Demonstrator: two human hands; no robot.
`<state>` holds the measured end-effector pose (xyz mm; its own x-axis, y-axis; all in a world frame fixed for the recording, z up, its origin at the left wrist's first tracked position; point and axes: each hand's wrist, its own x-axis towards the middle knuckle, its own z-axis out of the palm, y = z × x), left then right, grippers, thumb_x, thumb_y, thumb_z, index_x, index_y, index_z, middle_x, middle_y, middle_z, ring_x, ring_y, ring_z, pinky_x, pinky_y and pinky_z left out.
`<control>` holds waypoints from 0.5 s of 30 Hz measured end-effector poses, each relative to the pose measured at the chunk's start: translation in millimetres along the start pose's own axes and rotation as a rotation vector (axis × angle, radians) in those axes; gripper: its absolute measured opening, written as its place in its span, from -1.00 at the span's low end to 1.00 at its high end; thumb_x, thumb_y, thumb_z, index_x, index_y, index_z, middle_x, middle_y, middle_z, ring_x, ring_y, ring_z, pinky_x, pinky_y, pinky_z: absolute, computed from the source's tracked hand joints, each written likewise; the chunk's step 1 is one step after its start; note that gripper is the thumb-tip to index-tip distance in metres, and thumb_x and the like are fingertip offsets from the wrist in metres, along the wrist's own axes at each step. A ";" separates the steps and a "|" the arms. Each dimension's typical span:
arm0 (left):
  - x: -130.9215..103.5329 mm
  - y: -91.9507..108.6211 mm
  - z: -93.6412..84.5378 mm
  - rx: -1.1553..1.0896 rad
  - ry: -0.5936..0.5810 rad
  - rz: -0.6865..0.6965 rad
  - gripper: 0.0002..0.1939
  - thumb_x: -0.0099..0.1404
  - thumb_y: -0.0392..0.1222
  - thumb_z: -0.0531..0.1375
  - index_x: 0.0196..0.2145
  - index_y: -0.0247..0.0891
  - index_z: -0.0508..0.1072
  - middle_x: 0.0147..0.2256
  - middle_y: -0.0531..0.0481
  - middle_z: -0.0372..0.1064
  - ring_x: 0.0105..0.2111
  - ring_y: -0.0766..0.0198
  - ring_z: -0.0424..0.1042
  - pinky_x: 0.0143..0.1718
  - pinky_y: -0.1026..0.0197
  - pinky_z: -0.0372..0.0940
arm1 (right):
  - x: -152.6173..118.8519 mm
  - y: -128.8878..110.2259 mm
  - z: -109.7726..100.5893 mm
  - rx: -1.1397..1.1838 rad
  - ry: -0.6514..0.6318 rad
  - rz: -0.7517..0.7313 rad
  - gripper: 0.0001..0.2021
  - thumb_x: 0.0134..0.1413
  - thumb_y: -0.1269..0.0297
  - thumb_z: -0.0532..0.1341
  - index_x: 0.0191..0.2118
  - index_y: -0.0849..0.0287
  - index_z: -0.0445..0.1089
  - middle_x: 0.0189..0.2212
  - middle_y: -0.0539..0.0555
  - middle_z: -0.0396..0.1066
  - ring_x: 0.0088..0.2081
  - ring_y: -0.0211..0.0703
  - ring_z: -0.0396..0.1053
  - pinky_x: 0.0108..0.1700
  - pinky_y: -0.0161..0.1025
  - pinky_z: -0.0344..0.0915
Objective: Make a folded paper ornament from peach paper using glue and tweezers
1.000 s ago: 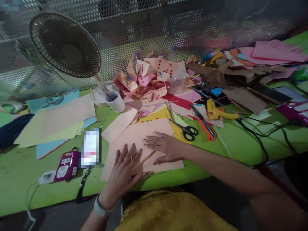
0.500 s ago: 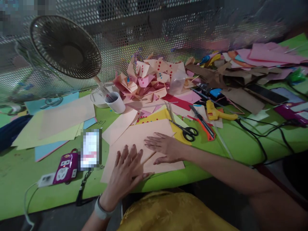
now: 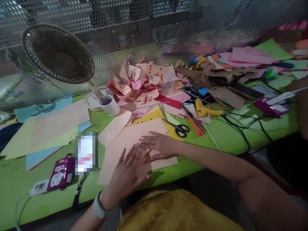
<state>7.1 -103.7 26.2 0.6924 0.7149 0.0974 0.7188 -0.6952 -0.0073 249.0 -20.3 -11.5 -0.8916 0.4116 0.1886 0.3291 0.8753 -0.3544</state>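
Observation:
A sheet of pale peach paper (image 3: 115, 160) lies on the green table in front of me. My left hand (image 3: 127, 173) rests flat on it, fingers spread and thumb pointing right near the paper's front edge. Beside it, my right hand (image 3: 161, 146) also lies on the paper, palm down with its fingers stretched leftward. The fingertips of both hands come close together. Part of a folded edge or seam shows beneath the hands, mostly hidden. Just past the right hand are black-handled scissors (image 3: 181, 130) on yellow paper (image 3: 174, 133).
An orange box cutter (image 3: 196, 123) and a yellow glue gun (image 3: 208, 110) with a black cord lie to the right. Behind are a white mug (image 3: 113, 107), a fan (image 3: 60, 54) and heaped paper cutouts (image 3: 141, 80). A phone (image 3: 85, 154) and purple power strip (image 3: 61, 173) lie left.
My left hand has shifted slightly up and right over the paper, bringing its fingers closer to the right hand. The whole view has turned a little to the right.

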 end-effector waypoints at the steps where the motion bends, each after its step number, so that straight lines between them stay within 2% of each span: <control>1: 1.7 0.9 0.8 -0.005 -0.010 0.029 -0.08 0.32 0.32 -0.03 0.39 -0.34 -0.21 0.34 -0.27 -0.04 0.34 -0.02 -0.05 0.31 -0.08 -0.14 | 0.0 0.1 -0.1 -0.004 0.001 0.000 -0.34 0.26 -0.04 0.09 0.32 0.30 0.10 0.32 0.28 0.05 0.38 -0.01 -0.12 0.38 0.09 -0.32; 4: 2.9 1.5 6.0 -0.008 -0.032 0.069 -0.08 0.31 0.34 -0.05 0.39 -0.32 -0.19 0.34 -0.29 -0.05 0.34 -0.05 -0.05 0.28 -0.08 -0.08 | 0.0 -0.2 -1.1 0.001 -0.005 0.004 -0.34 0.25 -0.05 0.10 0.31 0.27 0.11 0.32 0.28 0.04 0.38 -0.02 -0.11 0.37 0.09 -0.32; 10: -3.4 1.4 15.6 0.001 -0.024 0.075 0.00 0.27 0.38 -0.04 0.39 -0.34 -0.25 0.36 -0.34 -0.16 0.36 -0.10 -0.17 0.30 -0.15 -0.17 | 1.2 0.2 -1.4 -0.007 -0.051 0.005 -0.33 0.26 -0.07 0.07 0.32 0.29 0.09 0.34 0.24 0.00 0.39 -0.01 -0.15 0.38 0.07 -0.37; 15: -5.7 3.0 19.2 -0.013 -0.029 0.085 0.09 0.20 0.45 -0.02 0.39 -0.39 -0.24 0.37 -0.40 -0.25 0.37 -0.17 -0.23 0.30 -0.19 -0.20 | -6.7 8.6 -5.0 -0.015 -0.105 0.041 -0.23 0.24 -0.17 0.02 0.38 0.25 -0.07 0.38 0.21 -0.16 0.41 0.00 -0.26 0.38 0.03 -0.37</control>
<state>6.5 -108.4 6.6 0.7527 0.6548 0.0685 0.6564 -0.7544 -0.0009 259.4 -14.3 -11.2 -0.9049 0.4187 0.0767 0.3698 0.8624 -0.3457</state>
